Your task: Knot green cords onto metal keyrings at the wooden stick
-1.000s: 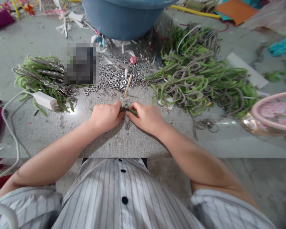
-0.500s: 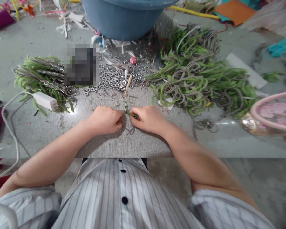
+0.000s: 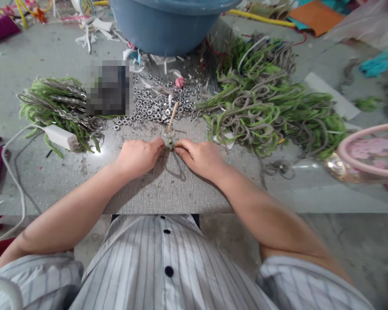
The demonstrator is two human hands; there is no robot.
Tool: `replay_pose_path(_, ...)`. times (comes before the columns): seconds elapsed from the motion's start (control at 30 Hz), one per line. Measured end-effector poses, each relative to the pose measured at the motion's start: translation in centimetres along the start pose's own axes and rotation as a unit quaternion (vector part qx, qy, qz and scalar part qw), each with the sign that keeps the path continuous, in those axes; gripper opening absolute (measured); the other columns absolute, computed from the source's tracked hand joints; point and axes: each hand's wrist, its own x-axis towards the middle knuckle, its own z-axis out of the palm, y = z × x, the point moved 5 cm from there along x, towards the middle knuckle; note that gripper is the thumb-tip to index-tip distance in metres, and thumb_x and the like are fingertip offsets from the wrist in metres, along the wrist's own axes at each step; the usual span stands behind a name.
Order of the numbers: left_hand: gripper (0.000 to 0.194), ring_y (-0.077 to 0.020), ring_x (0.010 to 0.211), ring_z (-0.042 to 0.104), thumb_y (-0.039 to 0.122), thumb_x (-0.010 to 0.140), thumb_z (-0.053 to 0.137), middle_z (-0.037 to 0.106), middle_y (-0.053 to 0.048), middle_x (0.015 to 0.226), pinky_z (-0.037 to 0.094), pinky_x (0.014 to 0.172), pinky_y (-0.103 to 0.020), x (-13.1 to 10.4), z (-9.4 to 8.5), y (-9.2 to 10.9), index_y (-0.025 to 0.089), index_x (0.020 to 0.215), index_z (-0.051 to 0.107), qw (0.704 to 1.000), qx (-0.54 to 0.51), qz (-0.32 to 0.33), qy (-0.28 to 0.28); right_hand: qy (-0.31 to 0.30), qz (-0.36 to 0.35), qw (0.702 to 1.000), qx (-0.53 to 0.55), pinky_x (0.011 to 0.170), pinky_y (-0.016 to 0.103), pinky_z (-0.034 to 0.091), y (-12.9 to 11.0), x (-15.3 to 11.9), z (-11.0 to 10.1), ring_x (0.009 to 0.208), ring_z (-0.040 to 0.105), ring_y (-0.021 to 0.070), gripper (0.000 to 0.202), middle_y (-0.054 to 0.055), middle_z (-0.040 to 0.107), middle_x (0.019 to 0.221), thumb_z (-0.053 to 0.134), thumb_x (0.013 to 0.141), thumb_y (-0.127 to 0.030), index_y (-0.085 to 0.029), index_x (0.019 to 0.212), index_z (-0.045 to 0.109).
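Compared with half a second ago, the left hand [image 3: 137,158] and right hand [image 3: 202,159] sit slightly farther from the body, fingers less curled. Each pinches narrowly on the looped cord [image 3: 182,176], which lies between them and spreads wider across the tabletop [image 3: 142,198] on their near side. That suggests finer fingertip work close to the metal clasp [image 3: 170,141], between both hands' tips, rather than a firm outward pull.

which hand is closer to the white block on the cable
Left. The left hand is right of the white block, across a gap; the right hand is farther right, beyond the small metal clasp.
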Motion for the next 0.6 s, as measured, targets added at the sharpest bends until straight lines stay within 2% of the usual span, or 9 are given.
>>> replay_pose_path(0.13, 0.042, -0.0272, 0.080, 0.070, 0.026, 0.094, 0.036, 0.074, -0.007, 0.085, 0.045, 0.065, -0.033, -0.02, 0.07, -0.11, 0.031, 0.129, 0.060, 1.000, -0.002, 0.004, -0.014, 0.015, 0.002, 1.000, -0.004, 0.056, 0.028, 0.032, 0.12, -0.09, 0.07, 0.067, 0.065, 0.0201, 0.033, 0.004, 0.075, 0.080, 0.043, 0.096, -0.031, -0.027, 0.116, 0.068)
replay_pose_path(0.33, 0.044, -0.0263, 0.080, 0.069, 0.024, 0.092, 0.039, 0.074, -0.006, 0.085, 0.046, 0.065, -0.033, 0.05, 0.35, -0.45, 0.037, 0.129, 0.060, 1.000, -0.012, 0.000, -0.015, 0.017, 0.009, 1.000, -0.013, 0.056, 0.029, 0.034, 0.05, -0.24, -0.06, 0.071, 0.068, 0.0221, 0.035, 0.004, 0.076, 0.082, 0.044, 0.093, -0.025, -0.030, 0.118, 0.069)
replay_pose_path(0.47, 0.042, -0.0256, 0.079, 0.069, 0.026, 0.092, 0.039, 0.074, -0.007, 0.083, 0.047, 0.066, -0.033, 0.06, 0.39, -0.46, 0.033, 0.127, 0.062, 1.000, -0.021, -0.011, -0.001, 0.026, 0.018, 0.999, -0.014, 0.054, 0.029, 0.030, 0.17, -0.11, 0.03, 0.067, 0.067, 0.0220, 0.034, 0.004, 0.075, 0.075, 0.044, 0.094, -0.029, -0.027, 0.118, 0.068)
replay_pose_path(0.6, 0.040, -0.0289, 0.077, 0.070, 0.041, 0.094, 0.038, 0.073, -0.009, 0.081, 0.047, 0.065, -0.035, -0.04, 0.20, -0.11, 0.024, 0.120, 0.064, 0.999, -0.026, -0.011, 0.022, 0.033, 0.024, 0.999, -0.010, 0.054, 0.028, 0.027, 0.25, -0.03, 0.15, 0.066, 0.066, 0.0226, 0.036, 0.005, 0.073, 0.072, 0.051, 0.090, -0.045, -0.022, 0.113, 0.067)
